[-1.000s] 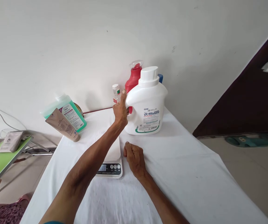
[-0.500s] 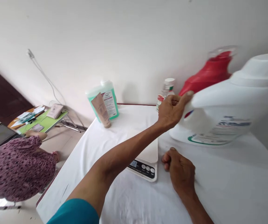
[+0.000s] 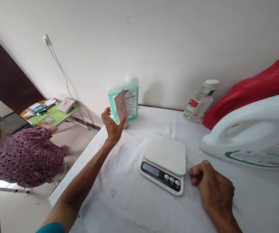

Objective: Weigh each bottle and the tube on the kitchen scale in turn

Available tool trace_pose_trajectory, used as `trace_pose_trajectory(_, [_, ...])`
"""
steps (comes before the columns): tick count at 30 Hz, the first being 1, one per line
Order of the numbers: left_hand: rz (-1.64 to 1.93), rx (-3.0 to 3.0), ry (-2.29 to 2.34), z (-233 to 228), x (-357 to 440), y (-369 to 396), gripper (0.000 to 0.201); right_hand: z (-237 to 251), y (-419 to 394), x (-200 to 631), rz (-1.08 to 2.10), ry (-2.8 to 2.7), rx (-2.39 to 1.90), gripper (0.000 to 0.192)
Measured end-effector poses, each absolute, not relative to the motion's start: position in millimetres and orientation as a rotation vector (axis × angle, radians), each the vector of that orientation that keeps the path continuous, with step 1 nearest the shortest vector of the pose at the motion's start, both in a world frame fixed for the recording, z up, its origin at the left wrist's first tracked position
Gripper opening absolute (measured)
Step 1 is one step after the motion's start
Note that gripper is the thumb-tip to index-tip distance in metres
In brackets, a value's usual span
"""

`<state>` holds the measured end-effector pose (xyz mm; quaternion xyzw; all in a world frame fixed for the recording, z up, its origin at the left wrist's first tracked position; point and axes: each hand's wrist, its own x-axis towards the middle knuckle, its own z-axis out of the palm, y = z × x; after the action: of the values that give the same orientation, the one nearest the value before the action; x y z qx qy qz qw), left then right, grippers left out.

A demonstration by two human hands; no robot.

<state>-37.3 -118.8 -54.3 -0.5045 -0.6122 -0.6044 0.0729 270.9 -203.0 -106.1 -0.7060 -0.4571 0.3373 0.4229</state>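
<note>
My left hand point(image 3: 113, 127) is open, its thumb and fingers spread around the beige squeeze tube point(image 3: 122, 105); I cannot tell whether they touch it. The tube stands on its cap, leaning against a clear bottle of green liquid point(image 3: 132, 100) with a white cap. My right hand point(image 3: 215, 189) rests on the cloth in a loose fist, with nothing seen in it. Just left of that fist lies a white kitchen scale point(image 3: 165, 153). Its pan is bare and its display point(image 3: 151, 169) is lit, seeming to read 12.
On the right stand a white detergent jug point(image 3: 251, 129), a red jug point(image 3: 255, 89) and a clear bottle with a white cap point(image 3: 199, 102). A white cloth point(image 3: 129, 168) covers the table. At left, a seated person point(image 3: 27, 152) is at a green table point(image 3: 59, 115).
My left hand has moved from the white jug's handle over to the tube and opened. The view has turned left, bringing the whole scale into sight. My right hand stays beside the scale.
</note>
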Motion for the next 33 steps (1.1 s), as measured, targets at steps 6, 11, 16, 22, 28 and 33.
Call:
trace_pose_trajectory(6, [-1.646, -1.619, -2.385, -90.9, -42.4, -86.7, 0.037, -109.2, -203.2, 268.8, 0.840, -1.126, -1.743, 0.053])
trace_pose_trajectory(11, [-1.695, -1.529, -2.393, -96.5, -43.1, -77.3, 0.039, -106.4, -202.5, 266.4, 0.827, -1.123, -1.693, 0.056])
trace_pose_trajectory(16, [-1.812, -1.609, -2.379, -81.0, -40.8, -88.5, 0.040, -104.4, -203.1, 266.6, 0.832, -1.131, -1.658, 0.058])
trace_pose_trajectory(22, [-1.957, -1.994, -2.203, -31.2, -1.5, -128.0, 0.037, -104.1, -203.5, 265.9, 0.820, -1.136, -1.594, 0.059])
trace_pose_trajectory(28, [-2.027, -2.429, -2.078, -22.8, 54.0, -156.7, 0.034, -102.6, -203.6, 264.8, 0.815, -1.137, -1.579, 0.061])
trace_pose_trajectory(33, [-1.755, -2.587, -2.092, -44.7, 79.5, -155.6, 0.037, -105.6, -202.2, 264.8, 0.786, -1.155, -1.551, 0.065])
